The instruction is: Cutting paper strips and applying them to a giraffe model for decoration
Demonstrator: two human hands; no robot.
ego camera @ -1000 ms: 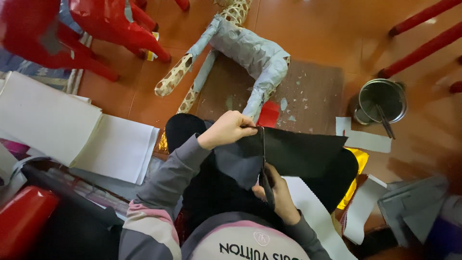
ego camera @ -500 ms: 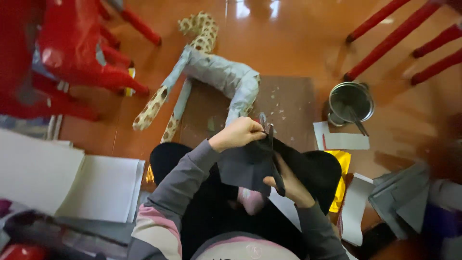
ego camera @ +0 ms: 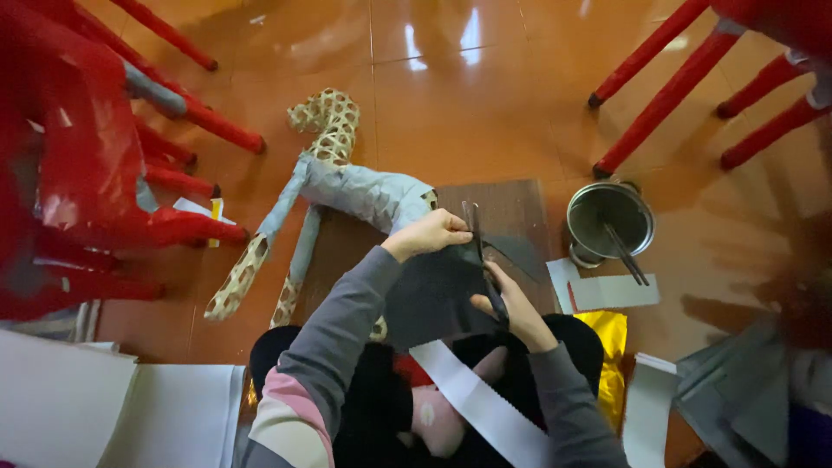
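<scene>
Black paper (ego camera: 429, 299) sits in the middle of the view, above the person's lap, held up at its top edge by the left hand (ego camera: 431, 234), which pinches it closed. Right hand (ego camera: 513, 303) is wrapped around scissors (ego camera: 479, 251), blades pointing far and biting into the sheet's right edge. To cut well, it seems best to keep the sheet taut with the pinch close to the cut line, and feed the paper into the blades rather than twist the wrist. A white strip (ego camera: 481, 403) lies across the lap. On the glossy orange tile floor (ego camera: 485, 87) rest a brown board (ego camera: 511, 208), a woven animal frame (ego camera: 329, 173) partly papered, a metal pot (ego camera: 609, 221) at right, gold foil (ego camera: 607, 347), and red chair legs (ego camera: 659, 95) far right
</scene>
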